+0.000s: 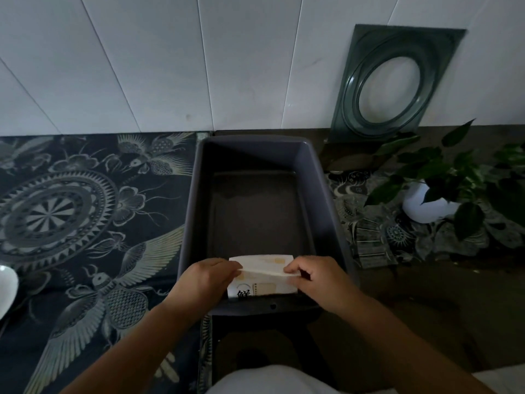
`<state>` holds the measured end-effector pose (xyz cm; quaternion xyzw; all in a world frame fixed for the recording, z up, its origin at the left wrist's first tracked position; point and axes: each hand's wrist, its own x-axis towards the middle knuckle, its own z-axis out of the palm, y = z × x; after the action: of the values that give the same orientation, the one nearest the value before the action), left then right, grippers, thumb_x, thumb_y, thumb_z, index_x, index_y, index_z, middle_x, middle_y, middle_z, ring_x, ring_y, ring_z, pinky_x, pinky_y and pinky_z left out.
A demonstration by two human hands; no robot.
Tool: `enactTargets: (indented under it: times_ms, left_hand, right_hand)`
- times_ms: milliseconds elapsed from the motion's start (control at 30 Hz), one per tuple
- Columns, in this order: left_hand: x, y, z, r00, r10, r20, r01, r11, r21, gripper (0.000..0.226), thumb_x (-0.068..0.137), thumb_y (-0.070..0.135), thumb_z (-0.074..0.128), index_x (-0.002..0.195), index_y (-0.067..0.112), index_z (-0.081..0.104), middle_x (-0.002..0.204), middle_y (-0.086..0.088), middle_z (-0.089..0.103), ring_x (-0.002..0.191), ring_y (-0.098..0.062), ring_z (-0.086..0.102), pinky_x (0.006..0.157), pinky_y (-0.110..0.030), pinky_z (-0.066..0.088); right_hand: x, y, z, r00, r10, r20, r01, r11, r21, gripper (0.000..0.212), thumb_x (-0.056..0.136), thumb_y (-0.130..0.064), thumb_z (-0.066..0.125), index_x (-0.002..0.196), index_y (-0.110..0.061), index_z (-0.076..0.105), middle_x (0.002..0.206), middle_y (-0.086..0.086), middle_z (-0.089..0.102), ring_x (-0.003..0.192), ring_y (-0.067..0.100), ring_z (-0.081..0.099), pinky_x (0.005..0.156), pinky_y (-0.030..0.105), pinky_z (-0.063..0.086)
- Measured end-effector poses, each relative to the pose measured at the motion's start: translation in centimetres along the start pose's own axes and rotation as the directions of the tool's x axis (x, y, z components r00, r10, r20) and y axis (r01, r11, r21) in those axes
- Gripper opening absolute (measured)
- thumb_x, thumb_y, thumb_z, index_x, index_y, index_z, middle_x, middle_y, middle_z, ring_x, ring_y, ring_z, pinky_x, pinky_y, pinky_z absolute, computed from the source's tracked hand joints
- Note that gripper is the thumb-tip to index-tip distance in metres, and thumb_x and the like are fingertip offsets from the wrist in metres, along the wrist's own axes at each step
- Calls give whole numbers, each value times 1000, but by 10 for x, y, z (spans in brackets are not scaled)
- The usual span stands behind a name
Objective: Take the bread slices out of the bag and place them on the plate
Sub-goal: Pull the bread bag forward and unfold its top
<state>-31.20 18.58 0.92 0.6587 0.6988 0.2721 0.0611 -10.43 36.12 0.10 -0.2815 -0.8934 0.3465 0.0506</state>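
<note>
Both hands are pinched on the bread bag (262,275), which sits at the six o'clock end of a deep grey plastic tub (255,155) on the counter (443,308): the left hand (208,280) grips the bag's top edge at its nine o'clock corner, the right hand (318,280) grips it at the three o'clock corner, and the mouth between them looks to be parting. The bag is pale with printed characters on its front; no slices can be seen from here. It should be light and limp, a thin film that crumples and slides, so the top seam near the corners is the sensible hold. The bread inside will likely be soft and easily dented, better lifted by its edges with a loose grip. A white curved rim (7,291) at nine o'clock, over the patterned cloth (85,209), may be the plate, though too little shows to be sure.
</note>
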Motion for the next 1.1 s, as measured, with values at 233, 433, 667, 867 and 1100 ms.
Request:
enactTargets:
  times_ms: [233,433,667,867,1100]
  left_hand:
    - [8,1,0,1000,-22,18,22,1000,-8,11,84,4,72,94,3,74,86,-12,76,75,-24,72,68,-31,55]
    - [16,-7,-4,966,-190,176,203,977,-58,17,97,19,56,104,14,70,95,-3,72,87,-15,65,79,-31,51]
    - [10,-9,-2,991,-38,129,38,999,3,34,87,13,71,120,8,65,104,-9,70,91,-23,67,79,-29,51]
    - [4,-3,-10,982,175,75,-182,979,92,28,81,16,68,106,3,69,81,-10,68,66,-24,64,56,-30,54]
    - [3,0,-13,996,81,49,-78,996,-49,26,92,24,56,95,6,75,88,-7,70,77,-19,66,66,-32,56]
  right_hand:
    - [6,-4,-6,999,-6,-53,6,1000,-6,7,92,-25,66,91,-23,73,83,-11,69,76,-12,59,62,6,42]
    - [9,-6,-9,999,29,-25,-28,1000,8,10,93,-28,64,93,-25,73,80,-14,68,75,-8,60,59,8,41]
    - [7,-5,-12,993,114,6,-114,985,133,17,92,-29,65,80,-40,68,59,-20,65,55,-2,61,52,10,44]
    - [-4,-3,-9,993,115,24,-116,942,316,26,93,-20,63,93,-47,67,64,-18,64,55,-1,56,57,14,46]
    - [-16,-1,0,997,-16,-71,30,978,207,33,86,-20,73,118,-27,69,102,-19,62,100,-10,56,83,6,43]
